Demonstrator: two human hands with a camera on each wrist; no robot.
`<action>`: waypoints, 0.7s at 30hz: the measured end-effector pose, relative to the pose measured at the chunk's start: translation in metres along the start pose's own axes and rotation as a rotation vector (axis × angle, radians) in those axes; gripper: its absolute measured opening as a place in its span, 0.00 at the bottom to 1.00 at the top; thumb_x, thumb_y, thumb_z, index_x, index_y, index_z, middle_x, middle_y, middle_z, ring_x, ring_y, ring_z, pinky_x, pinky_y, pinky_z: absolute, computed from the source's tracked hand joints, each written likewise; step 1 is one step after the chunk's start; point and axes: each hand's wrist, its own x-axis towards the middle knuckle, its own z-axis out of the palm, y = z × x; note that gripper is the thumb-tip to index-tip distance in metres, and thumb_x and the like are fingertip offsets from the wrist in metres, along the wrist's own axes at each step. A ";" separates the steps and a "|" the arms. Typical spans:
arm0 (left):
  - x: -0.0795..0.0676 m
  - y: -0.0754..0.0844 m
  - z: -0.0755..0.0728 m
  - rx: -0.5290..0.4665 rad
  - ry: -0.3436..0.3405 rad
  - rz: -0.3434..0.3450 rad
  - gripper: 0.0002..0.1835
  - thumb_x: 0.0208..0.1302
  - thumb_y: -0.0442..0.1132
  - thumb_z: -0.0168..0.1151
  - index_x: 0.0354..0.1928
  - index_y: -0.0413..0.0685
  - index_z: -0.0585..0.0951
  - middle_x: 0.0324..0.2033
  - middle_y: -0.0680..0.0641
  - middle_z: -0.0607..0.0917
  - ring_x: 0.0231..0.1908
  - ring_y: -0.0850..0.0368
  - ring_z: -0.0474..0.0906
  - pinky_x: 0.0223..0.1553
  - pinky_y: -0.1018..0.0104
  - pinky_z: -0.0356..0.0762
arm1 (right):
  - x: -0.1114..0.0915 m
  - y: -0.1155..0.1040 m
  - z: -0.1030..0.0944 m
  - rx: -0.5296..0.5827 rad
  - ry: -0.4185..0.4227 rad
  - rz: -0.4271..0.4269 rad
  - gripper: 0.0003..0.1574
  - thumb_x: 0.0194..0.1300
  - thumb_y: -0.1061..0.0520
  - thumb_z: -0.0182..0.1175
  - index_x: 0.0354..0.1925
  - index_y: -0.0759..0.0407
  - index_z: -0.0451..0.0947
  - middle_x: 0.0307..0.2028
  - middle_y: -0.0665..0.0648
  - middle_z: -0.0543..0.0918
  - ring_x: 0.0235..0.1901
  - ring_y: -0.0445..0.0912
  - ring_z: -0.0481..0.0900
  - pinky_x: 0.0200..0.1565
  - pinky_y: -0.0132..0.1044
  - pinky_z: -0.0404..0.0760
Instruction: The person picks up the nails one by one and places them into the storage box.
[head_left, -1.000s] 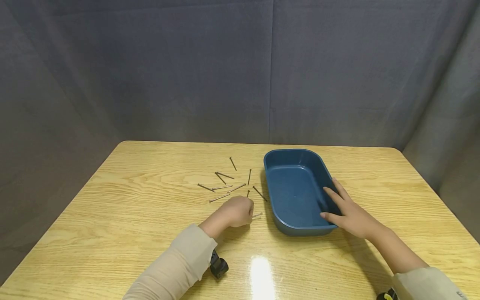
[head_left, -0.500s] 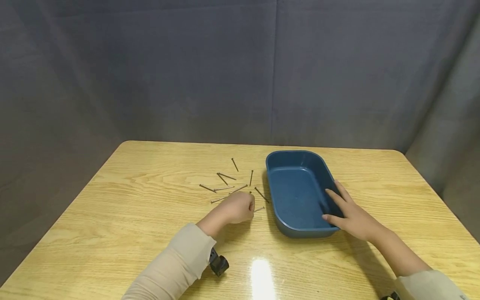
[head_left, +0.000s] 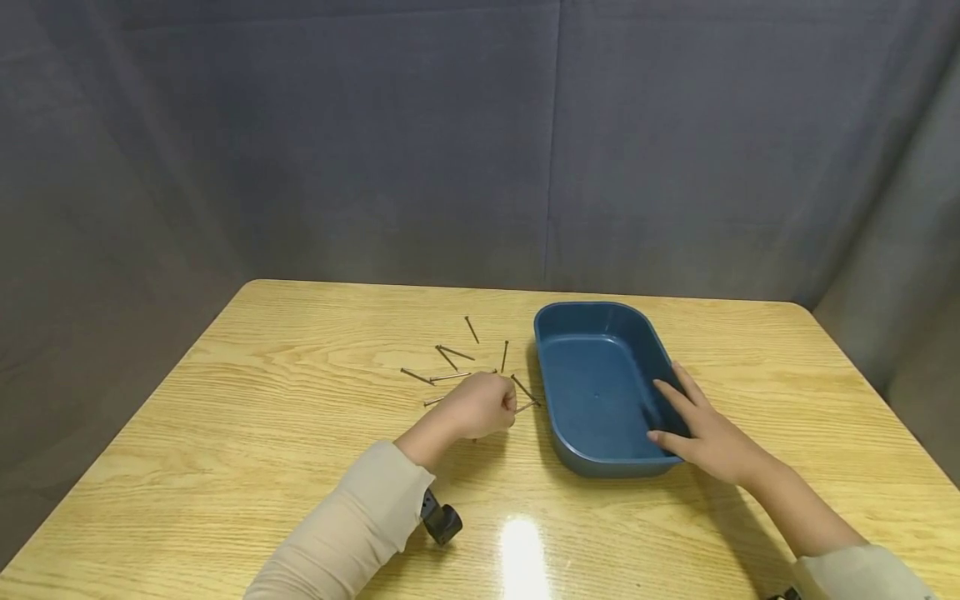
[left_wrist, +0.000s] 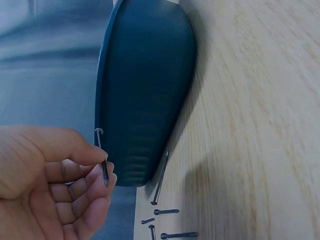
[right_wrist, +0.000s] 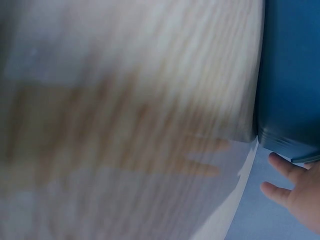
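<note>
Left grip [head_left: 482, 406] pinches a nail [left_wrist: 104, 169] — loose nails [left_wrist: 160, 179] beside the bin [head_left: 588, 400] — right grip [head_left: 701, 429] splayed.

Holding one nail [left_wrist: 102, 157] in the left hand [head_left: 486, 406], near loose nails [left_wrist: 160, 178] on a table [head_left: 225, 433], just left of a bin [head_left: 596, 396]. Resting the right hand [head_left: 701, 432] at the bin's right rim. Facing a curtain [head_left: 480, 142] beyond the table.

- Cloth backdrop [head_left: 360, 150], dk grey-blue: we see it at back & both sides, w/ vert. seam [head_left: 551, 150].
- Table [head_left: 225, 433]: lt wood-grain, rounded far corners [head_left: 257, 288].
- Glare patch [head_left: 522, 558]: wht, tabletop, near ctr front.
</note>
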 end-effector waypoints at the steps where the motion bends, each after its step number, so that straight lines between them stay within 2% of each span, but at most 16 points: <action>1: 0.000 0.001 -0.001 -0.002 0.001 0.001 0.14 0.52 0.27 0.47 0.15 0.48 0.62 0.09 0.55 0.57 0.09 0.63 0.51 0.31 0.65 0.61 | 0.000 0.000 0.000 0.000 0.002 0.000 0.46 0.58 0.45 0.52 0.63 0.66 0.44 0.64 0.61 0.29 0.59 0.67 0.39 0.47 0.65 0.51; 7: 0.002 0.003 -0.002 0.003 0.010 0.026 0.12 0.52 0.27 0.47 0.16 0.48 0.64 0.11 0.54 0.58 0.09 0.63 0.50 0.25 0.69 0.58 | 0.000 0.001 0.000 -0.001 0.003 0.002 0.45 0.58 0.45 0.52 0.63 0.66 0.45 0.64 0.62 0.29 0.59 0.68 0.40 0.46 0.65 0.52; 10: 0.002 0.003 -0.002 -0.012 0.008 0.037 0.11 0.52 0.27 0.47 0.17 0.47 0.65 0.12 0.54 0.59 0.10 0.63 0.50 0.26 0.69 0.59 | 0.000 0.001 0.000 0.002 0.002 0.002 0.45 0.59 0.45 0.52 0.64 0.66 0.44 0.64 0.62 0.29 0.59 0.68 0.40 0.46 0.65 0.52; 21: 0.004 0.007 -0.001 -0.050 0.019 0.053 0.05 0.54 0.28 0.50 0.25 0.44 0.72 0.21 0.52 0.71 0.16 0.62 0.57 0.25 0.71 0.61 | 0.001 0.002 0.000 -0.003 -0.001 0.009 0.45 0.59 0.44 0.51 0.64 0.65 0.44 0.64 0.59 0.28 0.59 0.68 0.41 0.47 0.65 0.52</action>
